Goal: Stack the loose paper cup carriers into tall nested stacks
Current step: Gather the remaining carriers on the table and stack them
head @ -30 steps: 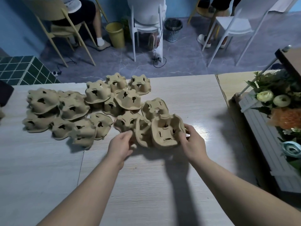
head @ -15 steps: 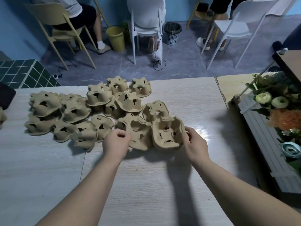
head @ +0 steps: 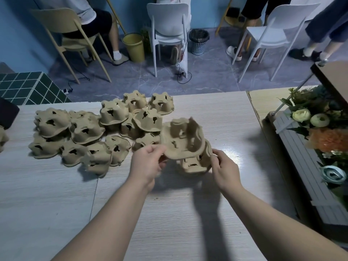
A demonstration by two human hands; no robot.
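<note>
- Pinching the near rim of a tilted carrier (head: 181,141), left hand (head: 148,164) raises it at frame centre.
- Right hand (head: 224,167) grasps lower carrier (head: 194,163) on bench (head: 169,213), directly beneath.

Bare table (head: 216,117) right & near side; loose carriers (head: 84,136) block left, planter (head: 301,166) far right.

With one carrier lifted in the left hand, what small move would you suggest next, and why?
Probably lower the lifted carrier onto the carrier beneath it. The left hand pinches its near rim and holds it tilted just above that one, which the right hand steadies on the table, so nesting them looks closest.
</note>
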